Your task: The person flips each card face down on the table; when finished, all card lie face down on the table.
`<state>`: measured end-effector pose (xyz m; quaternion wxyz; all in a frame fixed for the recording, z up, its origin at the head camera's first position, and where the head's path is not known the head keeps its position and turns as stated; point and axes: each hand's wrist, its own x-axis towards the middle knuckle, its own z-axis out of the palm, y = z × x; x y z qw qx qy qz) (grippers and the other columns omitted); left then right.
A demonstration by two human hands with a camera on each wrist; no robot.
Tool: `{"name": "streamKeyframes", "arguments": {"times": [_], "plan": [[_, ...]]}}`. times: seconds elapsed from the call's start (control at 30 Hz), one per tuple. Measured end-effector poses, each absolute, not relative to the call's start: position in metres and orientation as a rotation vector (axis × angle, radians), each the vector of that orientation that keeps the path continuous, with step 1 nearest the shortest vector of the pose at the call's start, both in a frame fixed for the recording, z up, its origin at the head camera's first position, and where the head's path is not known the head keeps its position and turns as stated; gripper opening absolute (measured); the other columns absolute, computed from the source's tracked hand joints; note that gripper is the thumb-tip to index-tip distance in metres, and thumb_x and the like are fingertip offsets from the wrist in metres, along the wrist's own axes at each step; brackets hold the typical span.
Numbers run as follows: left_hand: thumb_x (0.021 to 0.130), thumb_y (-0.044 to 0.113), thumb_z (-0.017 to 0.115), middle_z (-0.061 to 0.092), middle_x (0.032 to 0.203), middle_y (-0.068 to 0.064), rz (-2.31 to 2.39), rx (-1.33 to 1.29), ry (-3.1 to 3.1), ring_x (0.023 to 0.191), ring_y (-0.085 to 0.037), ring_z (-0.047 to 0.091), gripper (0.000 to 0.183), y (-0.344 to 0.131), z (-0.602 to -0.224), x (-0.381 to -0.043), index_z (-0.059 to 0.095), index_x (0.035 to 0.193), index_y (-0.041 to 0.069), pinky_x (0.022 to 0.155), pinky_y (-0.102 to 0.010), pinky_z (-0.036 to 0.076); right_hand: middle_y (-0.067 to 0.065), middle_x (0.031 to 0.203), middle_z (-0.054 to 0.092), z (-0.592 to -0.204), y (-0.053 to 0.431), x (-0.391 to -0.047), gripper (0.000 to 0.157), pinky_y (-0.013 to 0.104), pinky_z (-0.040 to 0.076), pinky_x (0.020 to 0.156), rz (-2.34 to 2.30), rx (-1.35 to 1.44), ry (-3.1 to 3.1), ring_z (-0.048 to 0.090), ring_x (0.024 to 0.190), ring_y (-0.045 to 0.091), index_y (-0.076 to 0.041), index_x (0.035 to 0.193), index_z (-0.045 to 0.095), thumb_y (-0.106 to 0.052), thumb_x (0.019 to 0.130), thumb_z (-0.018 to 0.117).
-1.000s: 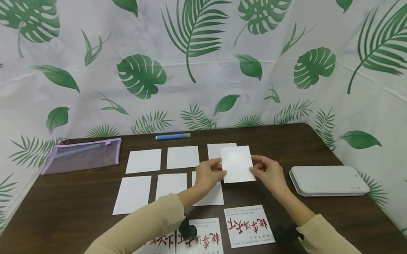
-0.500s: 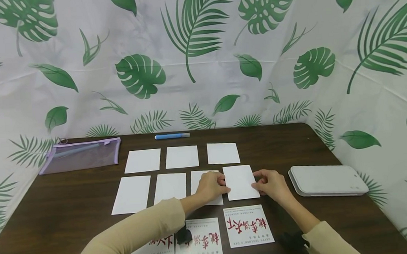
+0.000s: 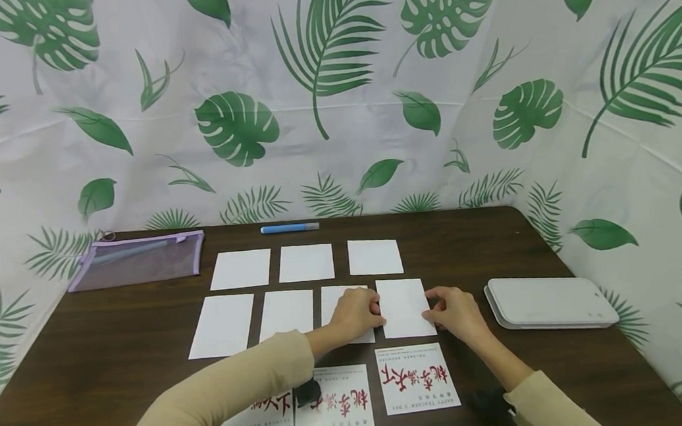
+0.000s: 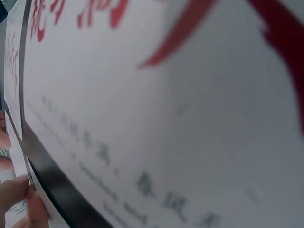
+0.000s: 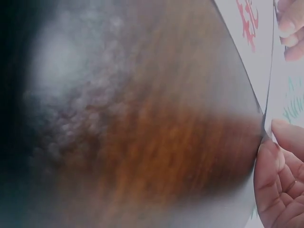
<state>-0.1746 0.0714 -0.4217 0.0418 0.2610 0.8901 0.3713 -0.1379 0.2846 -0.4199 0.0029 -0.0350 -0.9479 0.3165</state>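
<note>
Left hand [image 3: 355,312] and right hand [image 3: 456,310] pinched opposite side edges of the white card [image 3: 406,307], positioned between them, its long axis running fore-and-aft, far end pointing away from the person.

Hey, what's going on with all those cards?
A person holds a blank-faced white card by its side edges, the left grip on one side and the right grip on the other. It's at the right end of the nearer white row. Six other white cards lie on the table, with three red-printed cards closer in.
</note>
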Motion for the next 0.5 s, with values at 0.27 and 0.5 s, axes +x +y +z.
{"name": "streamKeyframes", "arguments": {"times": [0.27, 0.5], "plan": [[0.072, 0.009, 0.08, 0.065, 0.076, -0.005, 1.127, 0.776, 2.712, 0.061, -0.006, 0.049, 0.027, 0.07, -0.42, -0.177, 0.065, 0.092, -0.001, 0.057, -0.019, 0.041, 0.001, 0.062, 0.054, -0.421, 0.281, -0.138, 0.039, 0.025, 0.036, 0.046, 0.779, -0.02, -2.98, 0.046, 0.052, 0.011, 0.004, 0.11, 0.063, -0.008, 0.076, 0.076], [0.078, 0.016, 0.076, 0.07, 0.093, -0.008, 1.285, 0.722, 2.467, 0.078, -0.015, 0.066, 0.043, 0.04, -0.389, -0.183, 0.063, 0.115, -0.001, 0.063, -0.021, 0.051, 0.003, 0.066, 0.053, -0.405, 0.26, -0.14, 0.026, 0.02, 0.039, 0.045, 0.922, 0.137, -2.702, 0.045, 0.054, 0.01, 0.002, 0.102, 0.065, -0.004, 0.078, 0.074]]}}
